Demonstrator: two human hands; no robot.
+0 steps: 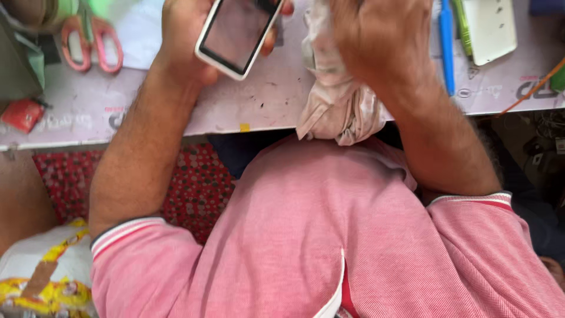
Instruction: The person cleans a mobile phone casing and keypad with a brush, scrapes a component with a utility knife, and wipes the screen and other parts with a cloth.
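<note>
My left hand [187, 35] holds a white-framed phone [235, 34] with a dark, blank screen, tilted above the workbench [259, 97] at the top centre. My right hand [382, 38] is closed on a crumpled pale cloth [332, 100], which hangs down over the bench's front edge beside the phone. Both forearms reach up from my pink striped shirt [329, 235], which fills the lower half of the view.
Pink-handled scissors [91, 44] lie at the top left, with a small red object [22, 113] below them. A blue pen [447, 41] and a white flat phone part [489, 28] rest at the top right. An orange wire [532, 88] crosses the right edge. A red dotted cushion [197, 182] and a white-and-yellow bag [47, 271] sit lower left.
</note>
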